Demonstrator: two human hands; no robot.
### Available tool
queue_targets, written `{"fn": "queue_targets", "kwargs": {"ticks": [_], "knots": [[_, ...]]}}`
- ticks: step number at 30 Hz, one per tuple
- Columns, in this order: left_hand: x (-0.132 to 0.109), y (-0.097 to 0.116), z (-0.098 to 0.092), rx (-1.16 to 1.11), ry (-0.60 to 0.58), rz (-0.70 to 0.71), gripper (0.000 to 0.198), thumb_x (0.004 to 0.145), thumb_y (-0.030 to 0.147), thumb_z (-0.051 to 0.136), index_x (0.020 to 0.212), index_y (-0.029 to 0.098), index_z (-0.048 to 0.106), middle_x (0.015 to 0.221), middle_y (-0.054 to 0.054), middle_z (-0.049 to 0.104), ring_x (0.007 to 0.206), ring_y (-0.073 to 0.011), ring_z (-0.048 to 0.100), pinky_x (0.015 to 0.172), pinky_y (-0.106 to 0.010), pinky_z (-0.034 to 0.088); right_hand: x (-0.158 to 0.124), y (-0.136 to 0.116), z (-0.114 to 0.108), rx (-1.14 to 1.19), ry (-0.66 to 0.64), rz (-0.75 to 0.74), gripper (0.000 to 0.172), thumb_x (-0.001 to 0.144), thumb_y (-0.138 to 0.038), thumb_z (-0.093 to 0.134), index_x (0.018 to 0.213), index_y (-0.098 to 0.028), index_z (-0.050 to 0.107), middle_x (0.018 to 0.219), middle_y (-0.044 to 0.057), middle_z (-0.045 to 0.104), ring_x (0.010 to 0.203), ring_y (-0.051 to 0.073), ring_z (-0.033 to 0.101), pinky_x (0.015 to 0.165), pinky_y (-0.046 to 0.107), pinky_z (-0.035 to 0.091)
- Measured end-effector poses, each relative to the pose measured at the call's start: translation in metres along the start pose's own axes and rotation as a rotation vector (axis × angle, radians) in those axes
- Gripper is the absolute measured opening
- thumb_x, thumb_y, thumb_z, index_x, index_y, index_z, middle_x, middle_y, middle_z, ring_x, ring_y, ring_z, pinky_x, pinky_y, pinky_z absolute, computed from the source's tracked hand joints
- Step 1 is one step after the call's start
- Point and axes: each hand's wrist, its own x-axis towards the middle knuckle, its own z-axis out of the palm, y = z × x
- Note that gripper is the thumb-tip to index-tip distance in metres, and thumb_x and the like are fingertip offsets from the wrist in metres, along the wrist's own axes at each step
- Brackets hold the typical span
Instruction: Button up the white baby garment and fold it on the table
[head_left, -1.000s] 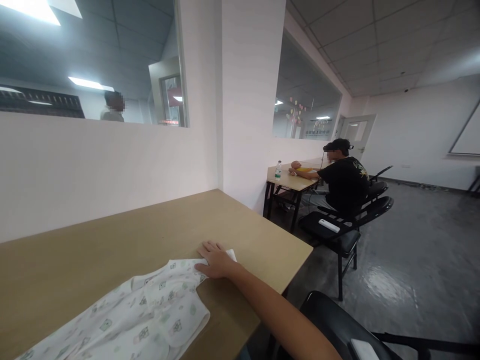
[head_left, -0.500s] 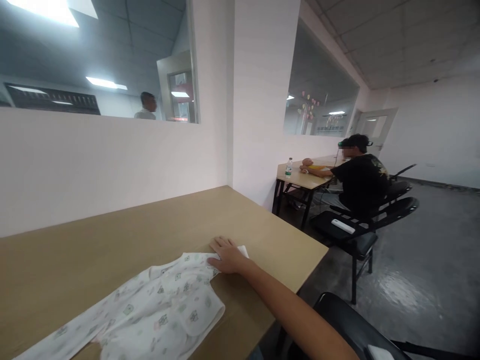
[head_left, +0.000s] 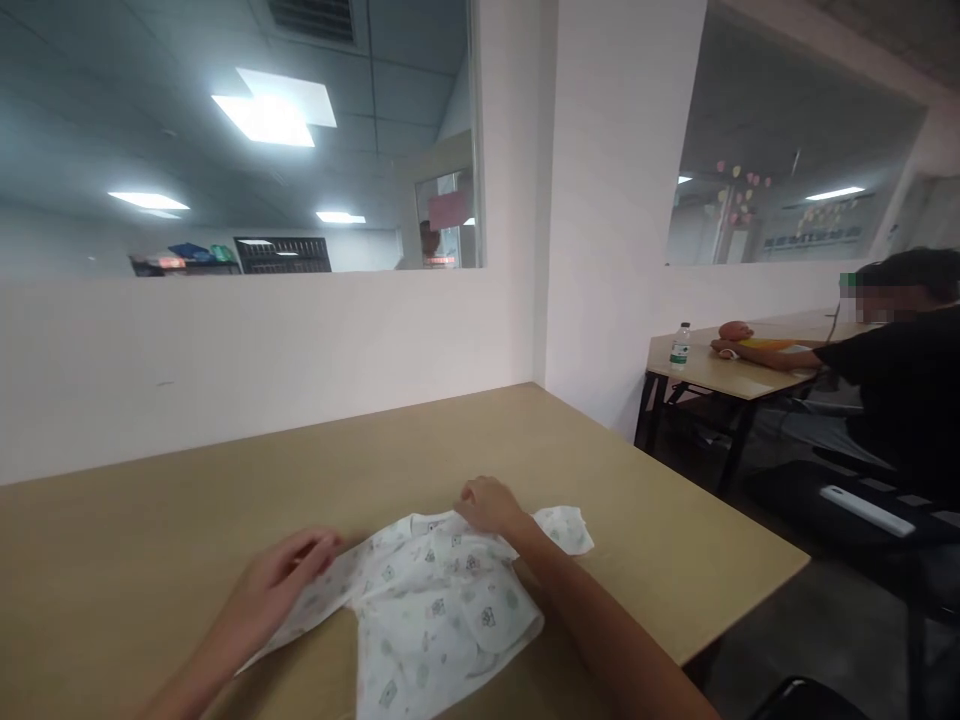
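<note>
Your right hand (head_left: 486,503) rests on the collar of a small printed baby shirt (head_left: 439,600) spread on the tan table (head_left: 187,500), fingers curled onto the cloth. Your left hand (head_left: 289,565) lies on one sleeve, fingers loosely bent; whether they pinch the fabric cannot be told. At the next table (head_left: 705,372), another person (head_left: 900,370) sits beside a water bottle (head_left: 679,347).

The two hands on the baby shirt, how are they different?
The left hand lies on a sleeve at the shirt's left end; the right hand sits at its collar, farther up the table. The left hand looks blurred; the right is sharper. The left fingers point right; the right hand's knuckles are bent. Both touch the shirt.
</note>
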Motion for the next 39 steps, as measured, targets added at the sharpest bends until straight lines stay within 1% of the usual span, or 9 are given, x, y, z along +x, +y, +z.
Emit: {"fn": "queue_targets", "kwargs": {"ticks": [4, 7, 12, 18, 22, 26, 32, 35, 39], "knots": [[0.047, 0.009, 0.054, 0.082, -0.024, -0.038, 0.079, 0.085, 0.081, 0.033, 0.120, 0.019, 0.067, 0.125, -0.006, 0.059, 0.108, -0.0104, 0.054, 0.102, -0.023, 0.045, -0.006, 0.013, 0.006, 0.027, 0.042, -0.001, 0.022, 0.081, -0.035, 0.069, 0.093, -0.017, 0.072, 0.106, 0.012, 0.071, 0.100, 0.026, 0.061, 0.087, 0.036, 0.044], [0.056, 0.002, 0.087, 0.269, 0.019, 0.030, 0.071, 0.086, 0.075, 0.035, 0.122, 0.023, 0.065, 0.133, -0.007, 0.053, 0.125, -0.0171, 0.045, 0.120, -0.040, 0.034, -0.009, 0.023, 0.006, 0.055, 0.034, -0.036, 0.011, 0.079, -0.024, 0.067, 0.088, -0.018, 0.069, 0.102, 0.008, 0.071, 0.097, 0.022, 0.062, 0.085, 0.032, 0.044], [0.050, -0.002, 0.100, 0.395, 0.006, 0.097, 0.059, 0.094, 0.062, 0.024, 0.116, 0.023, 0.062, 0.132, -0.005, 0.053, 0.127, -0.0169, 0.044, 0.118, -0.042, 0.031, -0.005, 0.023, 0.008, 0.158, 0.127, -0.093, 0.012, 0.093, -0.025, 0.053, 0.099, -0.019, 0.062, 0.106, 0.005, 0.071, 0.098, 0.020, 0.063, 0.085, 0.030, 0.044], [0.052, 0.006, 0.079, 0.319, -0.060, -0.047, 0.057, 0.096, 0.062, 0.016, 0.115, 0.020, 0.048, 0.111, -0.004, 0.061, 0.097, -0.0089, 0.054, 0.082, -0.015, 0.028, -0.003, 0.020, 0.008, 0.236, 0.196, -0.109, 0.017, 0.095, -0.035, 0.055, 0.092, -0.020, 0.062, 0.100, 0.006, 0.072, 0.092, 0.021, 0.064, 0.080, 0.030, 0.043], [0.056, -0.005, 0.060, 0.248, -0.148, -0.023, 0.061, 0.092, 0.069, 0.028, 0.110, 0.018, 0.056, 0.106, -0.003, 0.063, 0.091, -0.0053, 0.053, 0.075, -0.010, 0.025, -0.004, 0.022, 0.005, 0.203, 0.102, -0.116, 0.029, 0.092, -0.036, 0.059, 0.069, -0.018, 0.059, 0.080, 0.005, 0.069, 0.078, 0.020, 0.060, 0.073, 0.029, 0.042], [0.064, -0.014, 0.041, 0.152, -0.200, 0.032, 0.076, 0.086, 0.080, 0.030, 0.088, 0.008, 0.055, 0.093, -0.003, 0.061, 0.079, -0.0011, 0.046, 0.073, -0.008, 0.027, -0.001, 0.017, -0.001, 0.314, 0.189, -0.151, 0.028, 0.094, -0.038, 0.057, 0.079, -0.018, 0.069, 0.087, 0.005, 0.073, 0.082, 0.020, 0.063, 0.079, 0.030, 0.046], [0.087, 0.030, -0.008, 0.200, -0.025, 0.096, 0.082, 0.086, 0.084, 0.028, 0.099, 0.012, 0.063, 0.094, -0.001, 0.063, 0.081, -0.0005, 0.048, 0.072, -0.006, 0.028, 0.023, -0.009, -0.048, 0.444, 0.408, -0.228, 0.035, 0.097, -0.046, 0.056, 0.091, -0.017, 0.076, 0.097, 0.007, 0.076, 0.089, 0.022, 0.066, 0.085, 0.032, 0.048], [0.099, 0.061, -0.042, 0.297, 0.178, 0.141, 0.078, 0.088, 0.082, 0.030, 0.099, 0.013, 0.066, 0.084, 0.000, 0.061, 0.074, 0.0013, 0.044, 0.068, -0.007, 0.024, 0.032, -0.024, -0.086, 0.454, 0.450, -0.354, 0.037, 0.099, -0.048, 0.055, 0.097, -0.018, 0.077, 0.095, 0.006, 0.076, 0.087, 0.021, 0.065, 0.078, 0.030, 0.047], [0.085, 0.066, -0.068, 0.318, 0.395, 0.396, 0.060, 0.091, 0.071, 0.042, 0.104, 0.019, 0.069, 0.087, 0.002, 0.063, 0.076, 0.0050, 0.048, 0.072, -0.005, 0.030, 0.010, -0.032, -0.122, 0.352, 0.519, -0.589, 0.033, 0.100, -0.046, 0.061, 0.097, -0.018, 0.077, 0.086, 0.006, 0.072, 0.076, 0.018, 0.059, 0.070, 0.030, 0.043]]}}
